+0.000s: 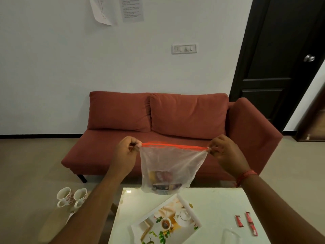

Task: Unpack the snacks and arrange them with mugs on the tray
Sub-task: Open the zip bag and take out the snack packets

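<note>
Plastic, thin and crinkled, forms the clear bag (171, 166) held above the bench (216, 205); its red zip edge is stretched taut between both hands. The left hand (125, 152) is pinched shut on one corner, the right hand (224, 154) on the other. Flat snack packets (164, 182) are seen sagging at the bag's bottom. A rectangular printed tray (167, 224) lies at 6 o'clock from the bag, two rounded floral mugs (72, 197) at 8 o'clock, slim red sachets (246, 222) at 4 o'clock.
</note>
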Available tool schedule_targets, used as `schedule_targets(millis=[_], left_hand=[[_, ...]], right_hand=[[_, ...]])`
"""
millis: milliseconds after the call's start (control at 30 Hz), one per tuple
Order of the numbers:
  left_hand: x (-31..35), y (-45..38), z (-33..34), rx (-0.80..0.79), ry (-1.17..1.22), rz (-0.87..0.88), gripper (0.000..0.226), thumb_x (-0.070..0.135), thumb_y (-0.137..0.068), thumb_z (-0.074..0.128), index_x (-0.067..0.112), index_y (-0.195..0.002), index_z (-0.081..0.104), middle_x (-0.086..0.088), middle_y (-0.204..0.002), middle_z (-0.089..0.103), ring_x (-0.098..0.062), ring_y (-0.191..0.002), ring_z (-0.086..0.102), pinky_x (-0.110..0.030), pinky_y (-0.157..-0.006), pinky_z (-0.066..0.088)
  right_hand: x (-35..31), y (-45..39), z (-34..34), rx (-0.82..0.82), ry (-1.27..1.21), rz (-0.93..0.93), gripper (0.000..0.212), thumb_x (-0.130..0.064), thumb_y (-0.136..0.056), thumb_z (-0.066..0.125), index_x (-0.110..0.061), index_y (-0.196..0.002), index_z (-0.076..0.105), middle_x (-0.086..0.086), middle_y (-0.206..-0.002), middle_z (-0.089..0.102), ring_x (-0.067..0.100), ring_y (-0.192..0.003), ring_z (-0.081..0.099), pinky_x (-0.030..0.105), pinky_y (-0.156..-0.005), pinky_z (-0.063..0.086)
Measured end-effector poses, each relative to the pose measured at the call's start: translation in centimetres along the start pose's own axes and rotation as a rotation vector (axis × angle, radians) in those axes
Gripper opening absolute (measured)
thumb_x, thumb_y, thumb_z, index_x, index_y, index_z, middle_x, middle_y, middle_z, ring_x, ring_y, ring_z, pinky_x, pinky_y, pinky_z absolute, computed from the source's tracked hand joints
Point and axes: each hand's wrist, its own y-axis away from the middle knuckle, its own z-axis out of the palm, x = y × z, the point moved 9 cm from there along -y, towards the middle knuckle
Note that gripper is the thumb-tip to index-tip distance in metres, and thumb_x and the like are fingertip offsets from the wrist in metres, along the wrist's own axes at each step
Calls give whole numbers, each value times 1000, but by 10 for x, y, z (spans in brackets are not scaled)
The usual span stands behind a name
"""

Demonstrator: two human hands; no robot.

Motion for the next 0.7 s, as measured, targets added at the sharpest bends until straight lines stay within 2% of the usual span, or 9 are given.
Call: schedule_targets(millis=[133, 300, 433, 567, 633, 700], left_hand=[[7, 3, 8, 2, 51, -4, 10, 11, -95, 59, 15, -85, 61, 3, -87, 64, -2, -80, 58, -5, -68, 42], [22, 7, 27, -53, 97, 34, 9, 8, -94, 59, 9, -86, 62, -3, -87, 66, 1, -78, 58, -7, -71, 44], [30, 11, 41, -78, 142, 44, 9, 8, -94, 61, 11, -85, 62, -5, -87, 66, -9, -80, 60, -10, -71, 44], [30, 15, 49, -118, 183, 15, 9, 12, -94, 61, 15, -86, 62, -2, -86, 67, -6, -77, 61, -13, -70, 47], [31, 16, 50, -133, 189, 14, 8, 13, -94, 61, 13, -87, 62, -2, -85, 68, -8, -78, 62, -14, -70, 48], [33, 18, 49, -139, 185, 24, 8, 14, -95, 61, 11, -87, 62, -3, -86, 68, -10, -79, 62, -15, -71, 48]], right_hand=[[-2, 3, 3, -24, -11, 17, 10, -17, -82, 76, -21, -85, 67, -7, -88, 60, 16, -82, 61, 44, -75, 54], [-31, 12, 14, -49, 55, -124, 15, -27, -83, 74, -27, -96, 67, -14, -96, 60, 13, -90, 55, 40, -80, 50], [-58, 18, 28, -55, 163, -247, 14, -33, -84, 68, -26, -96, 66, -8, -96, 60, 20, -88, 56, 41, -75, 47], [-65, 21, 41, -50, 220, -240, 20, -38, -83, 65, -29, -102, 65, -5, -100, 58, 23, -88, 54, 38, -75, 46], [-64, 22, 46, -55, 254, -231, 27, -38, -82, 69, -30, -106, 63, -4, -103, 57, 22, -89, 54, 37, -76, 43], [-65, 21, 46, -32, 258, -224, 23, -35, -80, 73, -27, -100, 65, -4, -101, 58, 23, -88, 54, 36, -76, 41]])
